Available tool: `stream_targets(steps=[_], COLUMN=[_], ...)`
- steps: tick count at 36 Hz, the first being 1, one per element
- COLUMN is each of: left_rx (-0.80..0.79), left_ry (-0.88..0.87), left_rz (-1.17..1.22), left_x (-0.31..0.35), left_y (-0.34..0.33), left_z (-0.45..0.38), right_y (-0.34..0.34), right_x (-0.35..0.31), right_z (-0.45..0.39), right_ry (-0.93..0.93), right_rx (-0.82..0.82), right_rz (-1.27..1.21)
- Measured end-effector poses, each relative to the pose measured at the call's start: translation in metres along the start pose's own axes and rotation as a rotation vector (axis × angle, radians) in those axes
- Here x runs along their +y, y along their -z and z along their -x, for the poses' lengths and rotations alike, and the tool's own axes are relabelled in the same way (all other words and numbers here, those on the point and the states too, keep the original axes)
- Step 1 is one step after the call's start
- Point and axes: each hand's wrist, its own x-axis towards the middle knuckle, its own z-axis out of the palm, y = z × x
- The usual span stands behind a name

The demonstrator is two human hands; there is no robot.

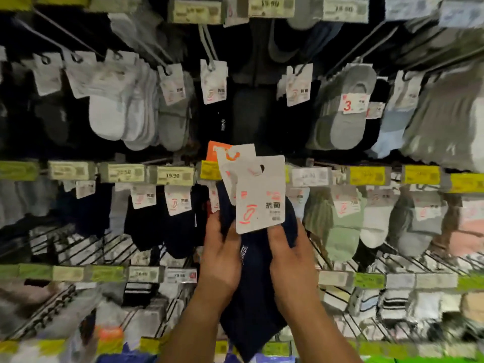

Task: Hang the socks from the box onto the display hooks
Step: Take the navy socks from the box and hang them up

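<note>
Navy socks (252, 289) being lifted toward the display hooks (209, 52), not yet hung.

Both the left hand (222, 260) and the right hand (289, 258) are curling their fingers around the dark bundle, holding its white card tags (259, 195) upright before the middle rows; many pairs are already hanging, this bundle is still waiting, and the box is sitting out of sight.

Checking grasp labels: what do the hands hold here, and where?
Both hands, left hand and right hand, grip dark navy socks by the fabric just below their white cards.
</note>
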Motion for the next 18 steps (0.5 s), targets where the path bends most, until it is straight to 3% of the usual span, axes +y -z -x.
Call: stream_targets(steps=[8, 12, 18], left_rx=[-0.012, -0.028, -0.04], left_ry=[-0.023, -0.094, -0.113], left_rz=[0.061, 0.021, 0.035], left_x=[0.019, 0.025, 0.034], left_y=[0.037, 0.04, 0.046], left_z=[-0.025, -0.031, -0.048], right_y=[-0.049, -0.061, -0.059], right_x=[0.005, -0.009, -0.035], right_z=[0.014, 0.01, -0.016], right_ry=[0.05, 0.029, -0.21], right_rx=[-0.166, -0.058, -0.03], right_rz=[-0.275, -0.125, -0.31])
